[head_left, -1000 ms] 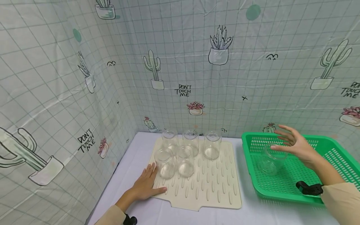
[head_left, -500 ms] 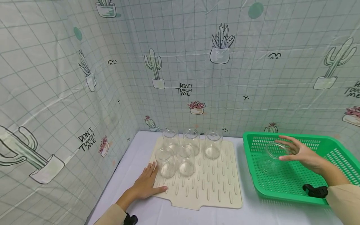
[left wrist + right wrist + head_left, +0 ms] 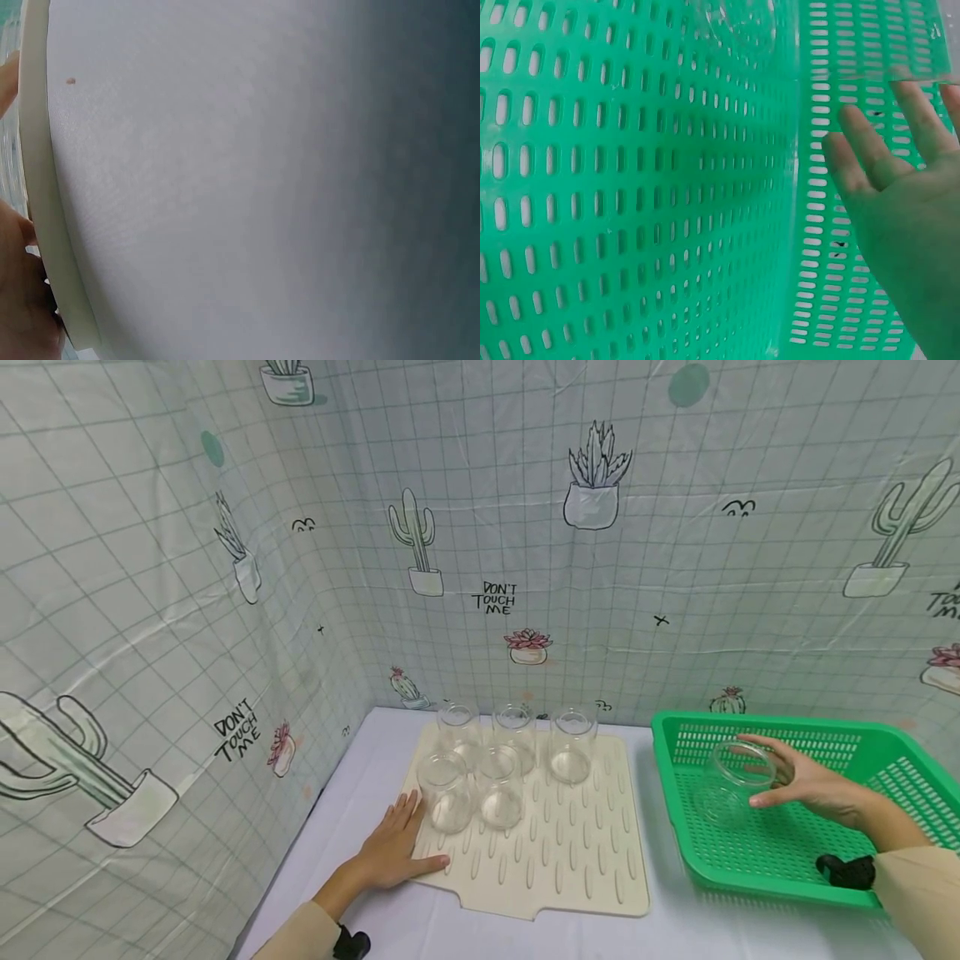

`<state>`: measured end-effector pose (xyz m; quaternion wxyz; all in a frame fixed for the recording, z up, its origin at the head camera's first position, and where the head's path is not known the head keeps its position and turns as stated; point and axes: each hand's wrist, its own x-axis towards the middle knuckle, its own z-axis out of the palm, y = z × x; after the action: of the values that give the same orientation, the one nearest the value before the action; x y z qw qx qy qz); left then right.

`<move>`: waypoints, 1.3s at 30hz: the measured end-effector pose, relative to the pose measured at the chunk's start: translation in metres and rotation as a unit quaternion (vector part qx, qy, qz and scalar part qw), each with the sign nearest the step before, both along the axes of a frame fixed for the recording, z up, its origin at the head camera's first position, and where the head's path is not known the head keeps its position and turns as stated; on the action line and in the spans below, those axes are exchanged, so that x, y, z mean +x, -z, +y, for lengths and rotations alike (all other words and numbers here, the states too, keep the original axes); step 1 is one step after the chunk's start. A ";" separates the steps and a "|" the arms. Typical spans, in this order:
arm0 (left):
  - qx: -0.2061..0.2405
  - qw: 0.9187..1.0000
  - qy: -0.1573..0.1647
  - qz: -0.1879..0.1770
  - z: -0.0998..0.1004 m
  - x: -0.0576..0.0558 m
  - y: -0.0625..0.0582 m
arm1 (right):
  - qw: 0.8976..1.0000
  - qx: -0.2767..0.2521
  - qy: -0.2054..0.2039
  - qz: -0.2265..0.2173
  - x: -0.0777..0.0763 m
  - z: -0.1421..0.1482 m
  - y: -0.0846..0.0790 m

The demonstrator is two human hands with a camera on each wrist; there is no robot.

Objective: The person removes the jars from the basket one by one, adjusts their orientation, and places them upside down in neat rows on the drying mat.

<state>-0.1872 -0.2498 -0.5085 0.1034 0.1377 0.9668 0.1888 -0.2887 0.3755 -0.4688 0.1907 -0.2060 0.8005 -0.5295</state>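
Note:
In the head view a clear glass cup (image 3: 738, 781) stands in the left part of the green basket (image 3: 780, 860). My right hand (image 3: 813, 783) holds it near the rim, thumb at the front and fingers behind. The right wrist view shows the hand (image 3: 907, 180) with its fingertips by the cup's clear wall (image 3: 870, 37). My left hand (image 3: 390, 847) rests with spread fingers on the left edge of a cream ribbed mat (image 3: 577, 860). Several clear cups stand on that mat, the nearest being a front-left cup (image 3: 448, 797).
A back-right cup (image 3: 572, 747) stands apart from the front pair on the mat. White cloth (image 3: 420, 935) covers the table. Behind and to the left hangs a cactus-print curtain (image 3: 525, 552). The basket's raised rim (image 3: 663, 793) lies right of the mat.
My right hand has come down and closed in on the cup in the basket, its thumb now in front of the rim. The left hand stays on the mat; the head view shifts slightly.

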 end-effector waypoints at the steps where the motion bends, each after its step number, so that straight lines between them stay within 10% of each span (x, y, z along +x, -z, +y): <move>1: 0.000 1.000 0.000 0.000 0.000 0.000 0.000 | 1.000 -0.006 -0.007 -0.002 0.000 0.000 0.001; 39: 0.014 1.000 0.007 0.021 -0.004 0.000 0.008 | 0.995 -0.042 -0.079 -0.036 -0.004 -0.007 0.006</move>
<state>-0.1869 -0.2542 -0.5169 0.0827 0.1495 0.9650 0.1990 -0.2929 0.3682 -0.4746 0.2521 -0.2574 0.7512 -0.5531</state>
